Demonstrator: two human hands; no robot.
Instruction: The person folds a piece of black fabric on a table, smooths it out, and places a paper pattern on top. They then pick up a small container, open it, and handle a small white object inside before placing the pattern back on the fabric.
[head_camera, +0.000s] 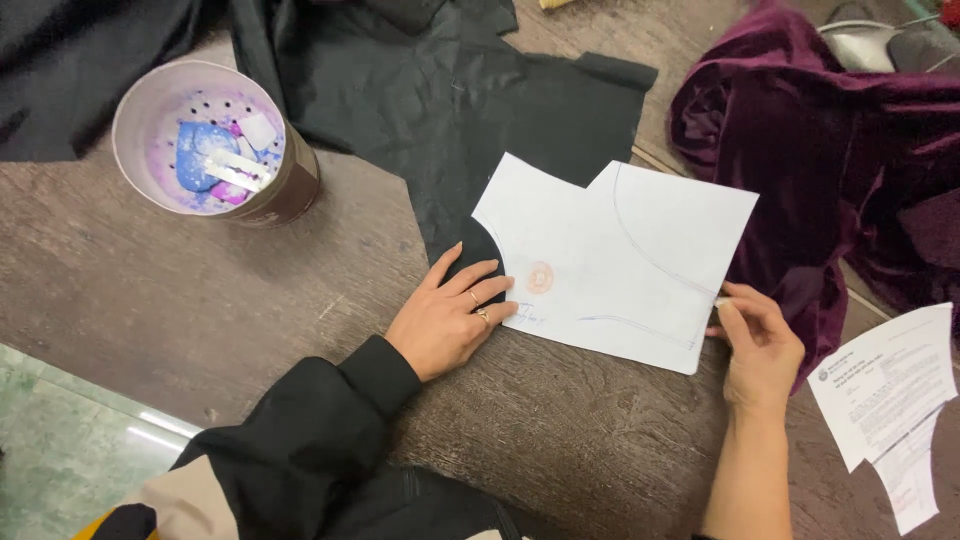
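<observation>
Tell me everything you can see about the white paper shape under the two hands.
The white paper pattern piece lies flat on the dark wooden table, partly over a piece of black fabric. Its left edge is cut in a concave curve, with a small notch at the top. Thin pencil curves cross it, plus a faint round orange stamp and blue handwriting near the lower left. The left hand presses its left edge; the right hand touches its right lower corner, holding a small white piece.
</observation>
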